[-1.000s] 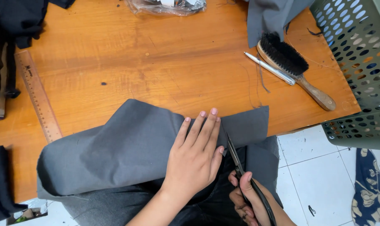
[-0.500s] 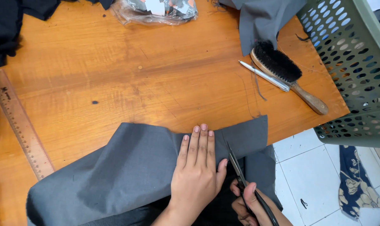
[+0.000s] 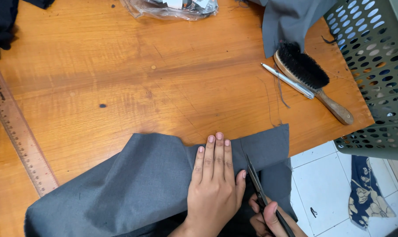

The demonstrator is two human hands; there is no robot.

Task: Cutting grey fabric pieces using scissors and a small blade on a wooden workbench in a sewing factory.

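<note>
Cutting grey cloth, cut only just begun.

Left hand (image 3: 214,184) flat, fingers together, pressing the grey cloth (image 3: 133,184) on the table (image 3: 120,79). Right hand (image 3: 271,217) clamped on scissors (image 3: 258,188), just right of the left thumb; blades stand a short way into the near edge, most cloth ahead uncut.

The left hand (image 3: 214,184) presses grey cloth (image 3: 133,184) flat on the desk (image 3: 120,79) while the right hand (image 3: 271,219), partly cropped, seemingly works scissors (image 3: 256,184) into it.
</note>
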